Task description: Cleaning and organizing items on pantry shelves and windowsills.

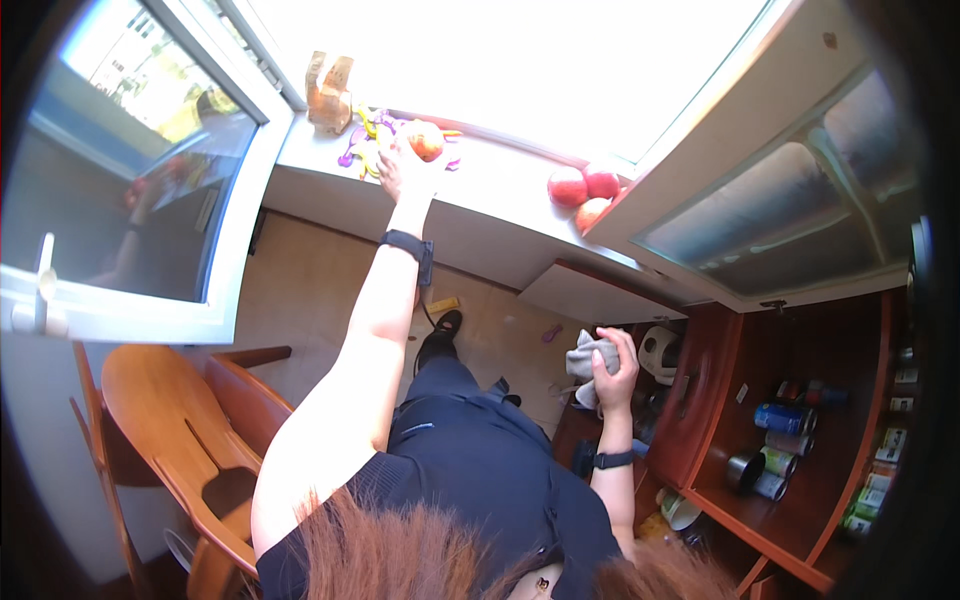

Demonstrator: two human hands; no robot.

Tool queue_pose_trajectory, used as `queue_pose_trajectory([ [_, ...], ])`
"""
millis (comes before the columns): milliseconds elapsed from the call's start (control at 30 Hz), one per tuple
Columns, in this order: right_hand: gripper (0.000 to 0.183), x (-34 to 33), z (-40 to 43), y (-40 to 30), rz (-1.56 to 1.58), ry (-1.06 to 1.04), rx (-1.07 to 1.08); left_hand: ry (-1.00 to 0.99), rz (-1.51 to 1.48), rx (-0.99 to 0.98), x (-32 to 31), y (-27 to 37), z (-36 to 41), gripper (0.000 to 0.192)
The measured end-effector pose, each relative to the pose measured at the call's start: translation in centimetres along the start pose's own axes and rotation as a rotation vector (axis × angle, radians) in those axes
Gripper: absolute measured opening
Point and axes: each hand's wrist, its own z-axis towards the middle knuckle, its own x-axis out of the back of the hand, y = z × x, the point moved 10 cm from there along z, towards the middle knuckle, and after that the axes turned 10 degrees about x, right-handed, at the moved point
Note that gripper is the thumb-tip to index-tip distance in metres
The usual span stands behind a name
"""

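Observation:
My left hand (400, 166) reaches out over the white windowsill (495, 184), against a round red-and-yellow fruit (426, 141). Bright light washes out its fingers, so whether it grips the fruit is not clear. Around it lie small purple and yellow pieces (358, 142) that look like limp balloons. A crumpled brown paper bag (328, 105) stands left of them. Further right on the sill, several red fruits (568, 187) sit together by the window frame. My right hand (618, 369) is closed on a bunched grey cloth (589, 357), held low on the right near the open cabinet.
An open window sash (247, 277) stands at left, above a wooden chair (157, 390). At right are another open frosted-glass panel (795, 202) and a reddish wooden cabinet (720, 420) with cans (784, 418). A yellow object (444, 305) and a purple piece (551, 334) lie on the floor.

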Motion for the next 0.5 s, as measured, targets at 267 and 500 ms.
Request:
queue_pose_trajectory([
  [267,0.028,-11.8,5.6,-2.5,0.027,-0.090,-0.030,-0.196,0.005,-0.252,-4.9,1.6,3.4,0.073],
  [500,0.033,-14.1,8.9,-2.8,-0.021,-0.045,-0.107,-0.422,-0.248,-0.649,-3.3,8.9,0.7,0.068],
])
